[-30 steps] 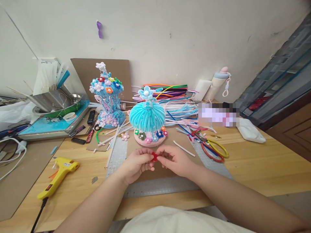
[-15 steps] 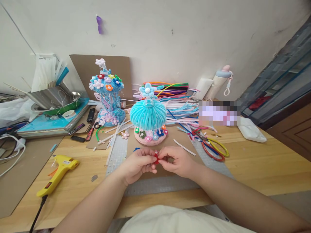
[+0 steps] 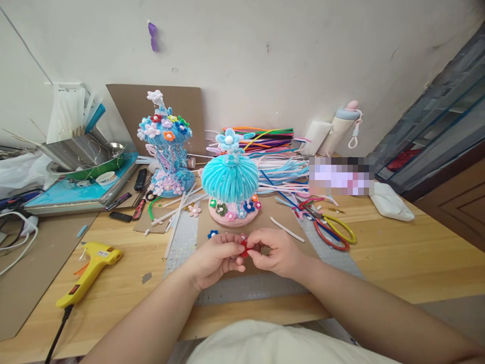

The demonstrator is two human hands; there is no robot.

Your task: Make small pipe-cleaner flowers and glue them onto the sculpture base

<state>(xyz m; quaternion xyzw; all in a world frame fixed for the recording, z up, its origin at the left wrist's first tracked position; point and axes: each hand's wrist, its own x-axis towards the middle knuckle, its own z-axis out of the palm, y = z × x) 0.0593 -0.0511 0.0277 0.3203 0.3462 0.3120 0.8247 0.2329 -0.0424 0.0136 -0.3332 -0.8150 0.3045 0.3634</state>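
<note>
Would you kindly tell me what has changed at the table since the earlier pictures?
The left hand and right hand have drawn slightly back toward the person, the red piece still pinched between them. A blue flower now shows beyond the left hand. The glue gun and scissors stayed where they were.

head view | above table (image 3: 397, 253) | faces forward, down | hands (image 3: 216, 257) near, wall (image 3: 242, 65) beyond
</note>
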